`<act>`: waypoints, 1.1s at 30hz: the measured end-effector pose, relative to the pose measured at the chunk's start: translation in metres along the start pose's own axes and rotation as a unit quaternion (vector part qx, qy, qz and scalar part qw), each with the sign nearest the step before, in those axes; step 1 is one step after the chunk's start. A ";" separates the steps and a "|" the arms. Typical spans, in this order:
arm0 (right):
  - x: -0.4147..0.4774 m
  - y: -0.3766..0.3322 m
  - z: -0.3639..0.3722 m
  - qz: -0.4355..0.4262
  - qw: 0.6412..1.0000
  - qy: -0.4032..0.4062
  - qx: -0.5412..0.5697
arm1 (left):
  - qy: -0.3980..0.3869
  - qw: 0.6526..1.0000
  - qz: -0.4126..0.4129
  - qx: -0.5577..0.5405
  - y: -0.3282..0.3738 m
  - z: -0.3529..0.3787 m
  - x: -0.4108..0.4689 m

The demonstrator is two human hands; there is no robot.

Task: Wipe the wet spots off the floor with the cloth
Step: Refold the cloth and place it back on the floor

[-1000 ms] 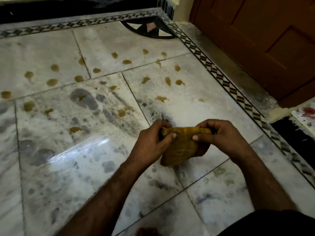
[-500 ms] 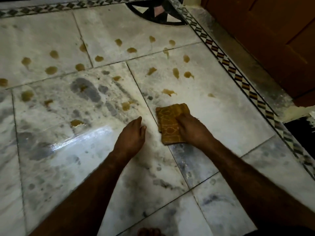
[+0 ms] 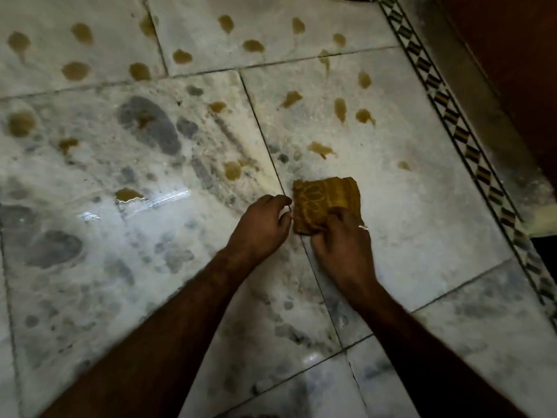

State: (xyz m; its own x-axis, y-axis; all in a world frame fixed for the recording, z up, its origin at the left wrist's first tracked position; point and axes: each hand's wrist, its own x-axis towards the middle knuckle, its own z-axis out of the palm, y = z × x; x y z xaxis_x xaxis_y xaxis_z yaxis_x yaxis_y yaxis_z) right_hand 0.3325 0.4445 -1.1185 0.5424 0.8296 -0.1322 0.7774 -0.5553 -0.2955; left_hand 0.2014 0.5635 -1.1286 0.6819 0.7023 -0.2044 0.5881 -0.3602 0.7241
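Forearms reach in from the near edge and meet over a seam between two tiles of the pale marble floor (image 3: 407, 224). On the left of that seam the left hand (image 3: 262, 227) lies knuckles up, its fingers curled and close together, the tips right at the left edge of the cloth (image 3: 327, 194); whether they pinch it I cannot tell. On the right, the right hand (image 3: 340, 239) has its fingers bent and bunched over the near part of the cloth, gripping it against the floor, with a ring (image 3: 363, 227) on one finger. The cloth is folded into a small yellow-brown patterned square, flat on the tile just right of the seam. Beyond it, yellow-brown wet spots (image 3: 321, 149) dot the tiles, the closest just past the cloth's far edge, with more scattered to the far left and far right. A larger puddle (image 3: 128, 194) glints to the left. At the right, a patterned border strip (image 3: 470, 146) runs far to near, with a brown wooden door (image 3: 512, 55) beyond it
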 end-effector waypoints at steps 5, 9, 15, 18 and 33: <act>0.028 0.011 -0.056 0.067 0.975 0.054 0.205 | -0.034 0.994 -0.039 -0.098 0.018 0.005 0.017; 0.041 0.012 -0.083 0.002 0.978 0.030 0.208 | -0.137 0.802 -0.236 -0.531 0.056 0.007 0.040; 0.019 0.005 -0.051 0.014 0.986 0.021 0.166 | -0.113 0.682 -0.302 -0.657 0.070 0.002 0.061; 0.002 0.006 -0.028 0.042 0.985 0.036 0.166 | -0.116 0.627 -0.308 -0.706 0.068 0.006 0.057; 0.033 -0.004 -0.181 -0.092 0.954 0.035 0.283 | -0.044 0.951 -0.032 -0.305 0.040 0.008 0.024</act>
State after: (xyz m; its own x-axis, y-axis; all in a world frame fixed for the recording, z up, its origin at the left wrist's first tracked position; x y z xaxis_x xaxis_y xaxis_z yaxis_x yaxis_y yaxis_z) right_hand 0.4053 0.4640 -0.9505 0.4485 0.8933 0.0301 0.5760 -0.2631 -0.7740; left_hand 0.2441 0.5611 -1.1097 0.7027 0.6476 -0.2948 0.2855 0.1229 0.9505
